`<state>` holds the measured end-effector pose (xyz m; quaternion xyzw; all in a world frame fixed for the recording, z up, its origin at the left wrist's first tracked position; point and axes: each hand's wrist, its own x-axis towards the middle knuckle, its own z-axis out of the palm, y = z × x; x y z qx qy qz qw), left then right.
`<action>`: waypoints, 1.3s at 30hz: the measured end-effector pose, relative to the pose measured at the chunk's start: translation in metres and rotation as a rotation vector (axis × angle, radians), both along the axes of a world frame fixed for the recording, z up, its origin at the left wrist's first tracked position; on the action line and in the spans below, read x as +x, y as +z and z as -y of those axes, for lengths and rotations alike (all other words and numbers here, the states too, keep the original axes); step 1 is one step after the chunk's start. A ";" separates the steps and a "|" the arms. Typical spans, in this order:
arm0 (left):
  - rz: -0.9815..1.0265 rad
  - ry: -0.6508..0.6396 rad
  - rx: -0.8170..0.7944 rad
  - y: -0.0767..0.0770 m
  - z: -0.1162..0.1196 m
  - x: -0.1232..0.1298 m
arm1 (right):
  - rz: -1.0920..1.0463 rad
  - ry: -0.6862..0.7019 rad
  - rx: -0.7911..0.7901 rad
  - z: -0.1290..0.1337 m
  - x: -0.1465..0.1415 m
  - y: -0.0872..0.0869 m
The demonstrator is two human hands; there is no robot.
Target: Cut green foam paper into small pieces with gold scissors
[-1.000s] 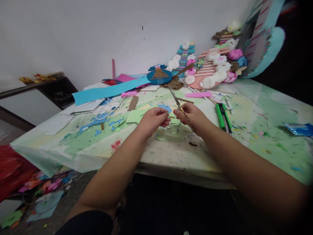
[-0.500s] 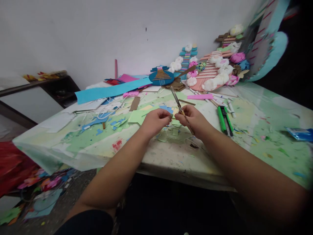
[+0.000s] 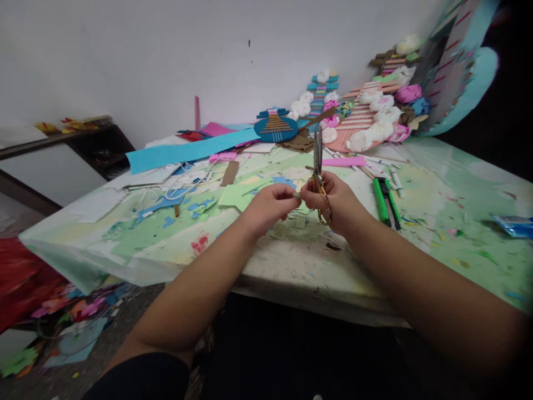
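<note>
My right hand (image 3: pixel 335 203) is closed on a pair of scissors (image 3: pixel 318 155) with gold-coloured handles, its blades pointing up and away from me. Thumb and forefinger of my left hand (image 3: pixel 272 208) pinch a tiny greenish scrap of paper (image 3: pixel 297 194). The fingertips of my right hand meet that scrap from the other side. Under and around both hands lie small cut bits of green paper (image 3: pixel 300 222). Just left of them is a larger light green sheet (image 3: pixel 233 195), partly hidden behind my left hand.
A green-and-black utility knife (image 3: pixel 385 203) and several white markers (image 3: pixel 395 180) lie to the right. Paper instrument models (image 3: pixel 275 129) decorated with paper flowers lean at the back wall. A long blue strip (image 3: pixel 191 150) crosses the left side; blue scraps (image 3: pixel 164 205) lie before it.
The scissors have swung from slanting left to nearly upright in my right hand. My two hands have come closer, their fingertips now meeting at the scrap.
</note>
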<state>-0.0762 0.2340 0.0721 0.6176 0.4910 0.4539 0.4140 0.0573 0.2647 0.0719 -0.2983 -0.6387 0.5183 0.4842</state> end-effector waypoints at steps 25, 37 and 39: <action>0.206 0.078 -0.004 0.000 -0.003 -0.004 | -0.016 0.035 -0.043 -0.004 -0.004 -0.008; 0.323 0.189 0.083 0.004 -0.004 -0.011 | 0.688 -0.276 0.343 -0.002 0.007 -0.005; 0.350 0.201 0.108 0.004 -0.005 -0.012 | 0.736 -0.275 0.368 0.001 0.007 -0.003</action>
